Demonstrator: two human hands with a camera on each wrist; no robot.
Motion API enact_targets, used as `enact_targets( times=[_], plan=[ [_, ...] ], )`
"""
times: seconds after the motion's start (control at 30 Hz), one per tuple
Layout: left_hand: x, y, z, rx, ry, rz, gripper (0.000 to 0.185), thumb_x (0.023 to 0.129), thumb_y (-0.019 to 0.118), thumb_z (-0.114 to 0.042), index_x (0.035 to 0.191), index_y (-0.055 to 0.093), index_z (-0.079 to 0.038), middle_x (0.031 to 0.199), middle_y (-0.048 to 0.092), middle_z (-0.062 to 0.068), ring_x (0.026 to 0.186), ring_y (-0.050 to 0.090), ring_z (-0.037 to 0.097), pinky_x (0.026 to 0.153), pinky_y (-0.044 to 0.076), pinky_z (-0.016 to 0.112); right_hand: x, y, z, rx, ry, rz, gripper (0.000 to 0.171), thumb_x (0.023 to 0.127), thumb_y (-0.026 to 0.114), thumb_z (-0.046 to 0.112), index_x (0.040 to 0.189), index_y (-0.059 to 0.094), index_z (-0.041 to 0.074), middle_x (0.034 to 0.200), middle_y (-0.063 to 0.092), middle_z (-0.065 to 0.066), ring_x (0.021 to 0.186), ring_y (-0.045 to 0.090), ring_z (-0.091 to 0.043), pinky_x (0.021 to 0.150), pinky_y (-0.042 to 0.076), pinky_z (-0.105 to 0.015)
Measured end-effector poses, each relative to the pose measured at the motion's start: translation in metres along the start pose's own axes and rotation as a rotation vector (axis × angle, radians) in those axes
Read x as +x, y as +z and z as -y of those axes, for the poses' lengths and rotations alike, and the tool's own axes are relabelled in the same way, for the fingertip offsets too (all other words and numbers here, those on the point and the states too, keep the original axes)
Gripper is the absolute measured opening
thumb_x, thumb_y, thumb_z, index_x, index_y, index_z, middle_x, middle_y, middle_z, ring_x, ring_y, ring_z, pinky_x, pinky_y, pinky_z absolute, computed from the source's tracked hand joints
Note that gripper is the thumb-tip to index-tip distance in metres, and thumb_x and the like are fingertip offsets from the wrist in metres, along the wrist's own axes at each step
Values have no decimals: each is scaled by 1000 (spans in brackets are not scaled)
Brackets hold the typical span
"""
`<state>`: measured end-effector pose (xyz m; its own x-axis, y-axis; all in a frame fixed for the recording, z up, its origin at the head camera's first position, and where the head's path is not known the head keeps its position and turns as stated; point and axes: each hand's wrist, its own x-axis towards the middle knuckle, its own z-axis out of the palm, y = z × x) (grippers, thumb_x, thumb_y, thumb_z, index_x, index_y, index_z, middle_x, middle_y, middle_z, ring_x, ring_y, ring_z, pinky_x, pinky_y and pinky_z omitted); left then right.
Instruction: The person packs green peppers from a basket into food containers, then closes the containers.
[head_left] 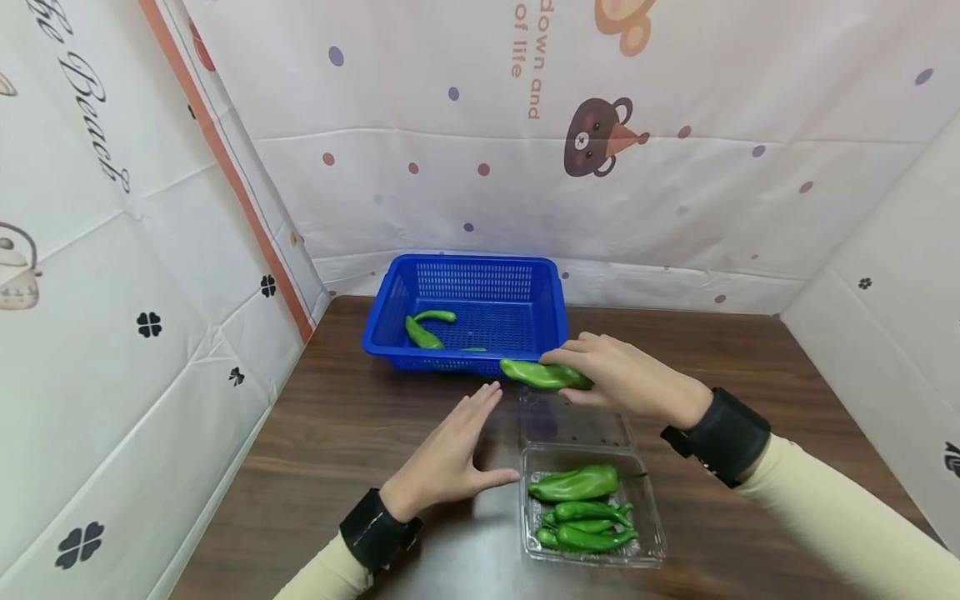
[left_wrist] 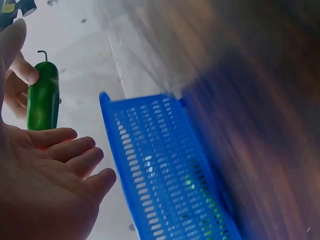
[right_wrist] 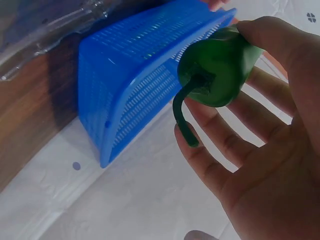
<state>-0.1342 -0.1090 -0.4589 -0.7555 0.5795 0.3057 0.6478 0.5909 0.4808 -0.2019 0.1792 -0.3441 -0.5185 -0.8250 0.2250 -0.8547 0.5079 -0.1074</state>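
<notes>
My right hand (head_left: 611, 375) holds a green pepper (head_left: 542, 374) just in front of the blue basket (head_left: 468, 275), above the open lid of a clear plastic clamshell (head_left: 648, 533). In the right wrist view the pepper (right_wrist: 220, 70) lies between thumb and fingers, its stem curling down. The clamshell holds several more green peppers (head_left: 581, 504). Two green peppers (head_left: 424, 329) lie in the basket's left part. My left hand (head_left: 450, 454) hovers flat and relaxed over the table left of the clamshell, holding nothing. The left wrist view shows the held pepper (left_wrist: 43, 97) beyond my left fingers (left_wrist: 70, 155).
The dark wooden table (head_left: 337, 425) is enclosed by white printed sheets on the left, back and right. The basket (left_wrist: 160, 170) stands at the table's far edge against the back sheet. Bare tabletop lies left of my left hand and right of the clamshell.
</notes>
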Motion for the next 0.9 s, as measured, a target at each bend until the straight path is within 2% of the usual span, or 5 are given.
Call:
enact_targets(
  times=[0.27,0.53,0.9],
  plan=[
    [-4,15,-12,-8,30,104,114,85,73,-67,163,20,-3,169,20,13,155,24,28,125,22,46,-29,2,10,23,44,28,43,92,80,24,131,67,12,110,68,2,90,57,-12,75,50,-33],
    [-8,25,-19,14,117,112,120,81,73,-72,162,22,1,168,23,16,153,28,32,121,29,53,-50,11,18,13,21,22,45,92,80,25,132,67,11,113,69,-1,92,61,-13,74,53,-33],
    [-14,34,-26,76,156,115,128,73,75,-76,161,24,2,166,28,17,154,26,27,120,31,54,-70,17,28,25,46,28,42,92,79,26,130,67,13,111,67,2,91,59,-9,73,52,-32]
  ],
)
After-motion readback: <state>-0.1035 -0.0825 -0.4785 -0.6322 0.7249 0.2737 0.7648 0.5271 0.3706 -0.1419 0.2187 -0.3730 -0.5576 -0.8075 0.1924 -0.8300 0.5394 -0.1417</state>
